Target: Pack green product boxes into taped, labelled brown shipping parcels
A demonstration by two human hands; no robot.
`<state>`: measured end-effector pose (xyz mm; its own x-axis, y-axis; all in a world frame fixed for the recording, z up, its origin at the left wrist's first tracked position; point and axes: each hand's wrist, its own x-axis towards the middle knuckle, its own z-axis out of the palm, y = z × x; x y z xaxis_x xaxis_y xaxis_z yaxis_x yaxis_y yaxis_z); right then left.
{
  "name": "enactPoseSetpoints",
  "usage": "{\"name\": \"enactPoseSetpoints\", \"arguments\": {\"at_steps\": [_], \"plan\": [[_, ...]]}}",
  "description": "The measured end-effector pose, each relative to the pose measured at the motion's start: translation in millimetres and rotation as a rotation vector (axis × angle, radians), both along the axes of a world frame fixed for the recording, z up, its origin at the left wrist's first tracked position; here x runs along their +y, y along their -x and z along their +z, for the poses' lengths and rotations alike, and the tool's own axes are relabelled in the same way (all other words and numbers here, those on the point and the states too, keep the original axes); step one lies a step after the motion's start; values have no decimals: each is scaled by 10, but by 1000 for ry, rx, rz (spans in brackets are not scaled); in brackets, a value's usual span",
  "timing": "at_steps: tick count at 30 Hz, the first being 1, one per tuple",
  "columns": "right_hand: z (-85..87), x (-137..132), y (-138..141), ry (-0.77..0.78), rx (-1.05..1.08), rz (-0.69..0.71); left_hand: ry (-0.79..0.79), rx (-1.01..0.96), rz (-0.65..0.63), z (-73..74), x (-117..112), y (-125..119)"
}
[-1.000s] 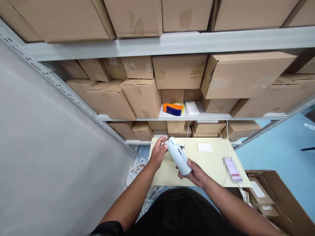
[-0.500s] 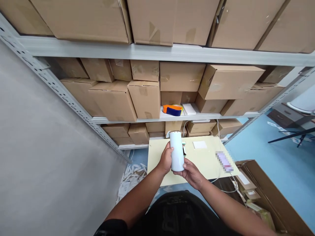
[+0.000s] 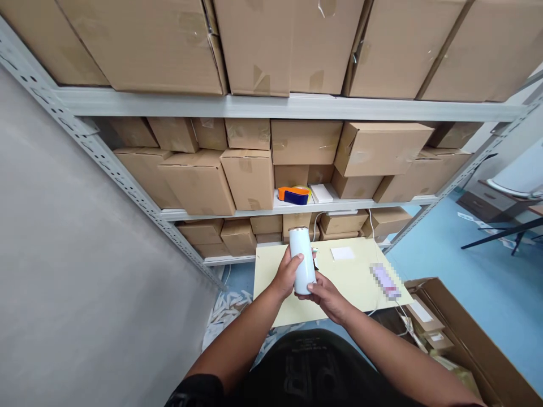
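Observation:
A white cylinder, like a tumbler [image 3: 304,265], is held between both hands above the pale yellow table [image 3: 271,316]. It stands almost upright, leaning slightly, with a brownish rim showing on top. My left hand [image 3: 288,272] wraps its left side, thumb laid across the front. Around the lower right side and base closes my right hand [image 3: 328,297], its thumb near the bottom edge. Behind the cylinder, a small dark and greenish thing is mostly hidden. A white card [image 3: 343,253] lies on the table to the right of it.
Shelves [image 3: 263,106] full of cardboard boxes [image 3: 247,180] rise ahead. An orange and blue tape dispenser [image 3: 293,195] sits on the middle shelf. A blurred purple phone-like object [image 3: 385,281] lies at the table's right. A large open carton [image 3: 462,339] stands lower right; paper scraps [image 3: 231,305] litter the floor.
The camera view has shifted slightly, so the shelves appear lower. My left thumb lies further across the cylinder's front; both hands keep hold of it.

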<state>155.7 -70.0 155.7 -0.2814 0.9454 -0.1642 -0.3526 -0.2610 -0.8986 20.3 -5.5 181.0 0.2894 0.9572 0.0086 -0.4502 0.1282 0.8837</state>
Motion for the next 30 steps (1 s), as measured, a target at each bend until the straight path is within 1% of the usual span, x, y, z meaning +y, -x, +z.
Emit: {"name": "enactPoseSetpoints", "arguments": {"at_steps": [2, 4, 5, 6, 7, 8, 10, 11, 12, 13, 15, 17, 19, 21, 23, 26, 27, 28, 30], "plan": [[-41, 61, -42, -61, -147, -111, -80, 84, 46, 21, 18, -16], [-113, 130, -72, -116, -340, -249, -110, 165, 133, 31, 29, -23], [-141, 157, -80, -132, -413, -289, -105, 189, 169, 36, 33, -20], [-155, 174, -80, -136, -441, -295, -94, 197, 187, 43, 39, -10], [-151, 182, -75, -124, -415, -263, -85, 188, 184, 52, 45, 5], [-129, 180, -64, -98, -345, -201, -82, 165, 163, 65, 51, 26], [-51, 157, -29, -30, -153, -50, -94, 105, 89, 97, 64, 75], [-9, 142, -8, -5, -79, 4, -104, 87, 57, 112, 66, 100], [24, 131, 16, 4, -38, 29, -114, 87, 39, 124, 64, 121], [41, 126, 41, -3, -29, 26, -125, 102, 38, 129, 56, 137], [20, 138, 91, -35, -72, -46, -134, 146, 85, 115, 22, 152], [-64, 174, 134, -57, -179, -155, -115, 175, 157, 68, -23, 146], [-163, 212, 163, -73, -316, -269, -58, 190, 229, 3, -57, 132], [-223, 229, 173, -87, -406, -312, 5, 193, 262, -57, -62, 127], [-216, 215, 165, -80, -377, -256, 38, 176, 246, -93, -42, 136], [-126, 170, 147, -18, -183, -88, 22, 135, 188, -98, -6, 169], [-99, 158, 147, -9, -136, -53, 12, 136, 172, -93, -2, 181], [-83, 152, 152, -15, -114, -40, -3, 154, 161, -88, -3, 191], [-85, 150, 172, -67, -130, -85, -42, 242, 158, -84, -14, 207]]}}
